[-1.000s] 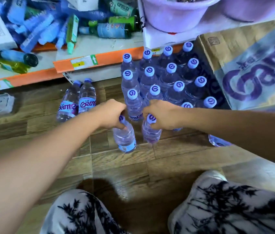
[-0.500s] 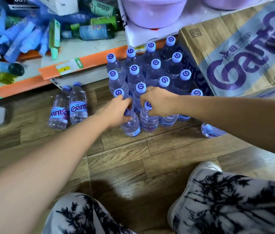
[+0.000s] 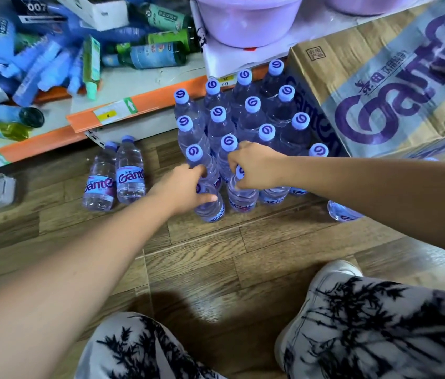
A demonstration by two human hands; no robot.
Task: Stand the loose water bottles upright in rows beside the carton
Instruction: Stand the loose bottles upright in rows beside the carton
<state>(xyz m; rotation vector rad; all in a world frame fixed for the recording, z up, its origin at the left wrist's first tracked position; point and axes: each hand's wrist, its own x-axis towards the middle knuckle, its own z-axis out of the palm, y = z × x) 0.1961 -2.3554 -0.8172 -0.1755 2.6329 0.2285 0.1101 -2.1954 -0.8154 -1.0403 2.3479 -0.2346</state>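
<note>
Hands (image 3: pixel 186 187) (image 3: pixel 257 168) grip two bottles (image 3: pixel 210 206) (image 3: pixel 242 196) standing upright, caps up.

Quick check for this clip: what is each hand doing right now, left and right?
Left hand: closed around the top of a water bottle at the front of the rows.
Right hand: closed on the neighbouring bottle, fingers over its cap.

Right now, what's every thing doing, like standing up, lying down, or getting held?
Left hand: gripping the front-left clear plastic bottle, tilted.
Right hand: holding the next bottle's top, upright.
Block of blue-capped bottles: upright in rows.
Two labelled bottles: lying flat.
Bottle under right arm: lying down.
Brown cardboard carton: closed.
</note>
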